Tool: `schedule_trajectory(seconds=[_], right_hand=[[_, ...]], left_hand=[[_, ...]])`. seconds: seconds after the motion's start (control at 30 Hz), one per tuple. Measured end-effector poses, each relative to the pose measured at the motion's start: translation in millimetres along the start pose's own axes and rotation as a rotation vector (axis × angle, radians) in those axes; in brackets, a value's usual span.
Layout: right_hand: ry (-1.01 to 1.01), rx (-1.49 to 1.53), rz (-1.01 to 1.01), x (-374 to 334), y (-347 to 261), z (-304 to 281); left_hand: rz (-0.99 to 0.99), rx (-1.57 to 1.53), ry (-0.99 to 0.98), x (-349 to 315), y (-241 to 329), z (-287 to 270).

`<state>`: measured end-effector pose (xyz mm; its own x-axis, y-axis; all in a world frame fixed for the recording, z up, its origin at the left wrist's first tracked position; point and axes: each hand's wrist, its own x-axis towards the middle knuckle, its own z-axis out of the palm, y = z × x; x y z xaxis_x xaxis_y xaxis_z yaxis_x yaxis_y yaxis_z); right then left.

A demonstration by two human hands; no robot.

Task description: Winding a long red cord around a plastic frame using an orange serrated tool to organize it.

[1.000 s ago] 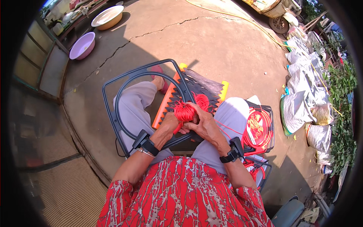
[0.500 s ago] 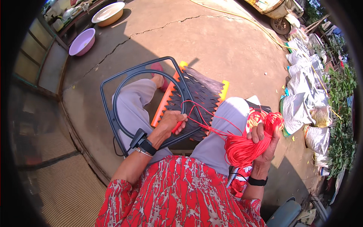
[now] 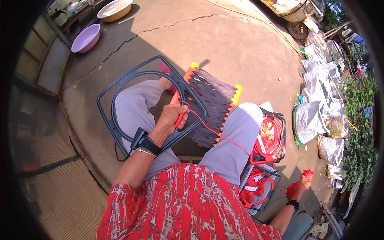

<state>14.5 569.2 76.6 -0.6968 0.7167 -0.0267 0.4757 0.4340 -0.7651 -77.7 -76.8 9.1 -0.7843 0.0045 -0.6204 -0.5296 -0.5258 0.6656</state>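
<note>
My left hand (image 3: 173, 117) is closed on the inner ring of a dark plastic frame (image 3: 105, 108), square outside and round inside, which rests over my left leg. A short red piece (image 3: 179, 120) shows under its fingers; I cannot tell whether it is wound cord or a handle. From there a thin red cord (image 3: 208, 129) runs across my right thigh. Out to the right, low by my side, my right hand (image 3: 303, 185) is closed round a bundle of red cord (image 3: 294, 191), partly hidden by the fingers.
Between my knees stands an orange-edged rack of dark pointed strips (image 3: 212, 96). Beside my right thigh are two frames with red cord (image 3: 272, 138) (image 3: 256, 186). White sacks (image 3: 312, 116) line the right; basins (image 3: 86, 39) stand far left. A yellow hose (image 3: 276, 30) crosses the ground.
My right hand has swung with the cord bundle from above my right thigh out to the lower right, and the cord has drawn out longer. My left hand and the frame have shifted slightly left.
</note>
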Motion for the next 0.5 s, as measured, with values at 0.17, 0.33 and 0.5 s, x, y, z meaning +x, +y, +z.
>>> schedule_trajectory(seconds=[0.17, 0.33, 0.5], right_hand=[[-0.382, 0.574, -0.003, -70, -93, 98], [-0.979, 0.38, -0.075, -179, -209, 193], [-1.189, -0.004, -0.348, -207, -225, 231]], left_hand=[[0.023, 0.011, -0.048, -8, 1, 8], [0.061, 0.003, -0.1, -31, 6, 17], [0.077, -0.004, -0.171, -50, 5, 27]])
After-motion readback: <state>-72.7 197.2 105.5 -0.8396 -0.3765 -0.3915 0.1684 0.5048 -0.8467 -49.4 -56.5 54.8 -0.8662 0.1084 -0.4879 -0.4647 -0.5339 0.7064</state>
